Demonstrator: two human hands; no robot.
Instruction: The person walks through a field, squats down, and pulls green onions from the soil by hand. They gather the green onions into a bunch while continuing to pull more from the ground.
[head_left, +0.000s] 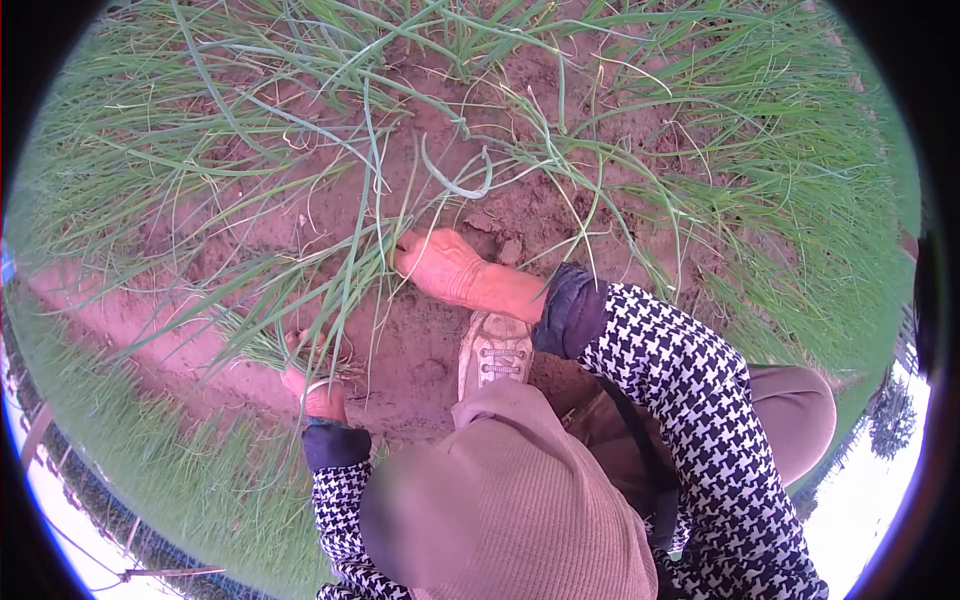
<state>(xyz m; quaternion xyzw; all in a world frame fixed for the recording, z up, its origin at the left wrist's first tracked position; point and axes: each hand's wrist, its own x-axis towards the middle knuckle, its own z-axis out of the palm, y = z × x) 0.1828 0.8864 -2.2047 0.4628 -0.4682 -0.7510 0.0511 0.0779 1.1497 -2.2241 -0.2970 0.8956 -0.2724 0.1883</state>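
My left hand (310,375) is closed around a bundle of green onions (250,340), whose thin leaves point up and to the left just above the soil; a bracelet circles that wrist. To the right and farther forward, my right hand (440,265) is closed at the base of a clump of green onions (365,245) close to the ground. Its fingertips are partly hidden behind the leaves, so the exact grip is hard to see. Long leaves from this clump hang over the space between both hands.
Dense rows of green onions (800,210) grow at the right, with more plants (130,150) at the left. Bare reddish soil (410,345) lies around the hands. A laced shoe (495,352) stands just behind my right hand. Pipes and a fence border the lower left.
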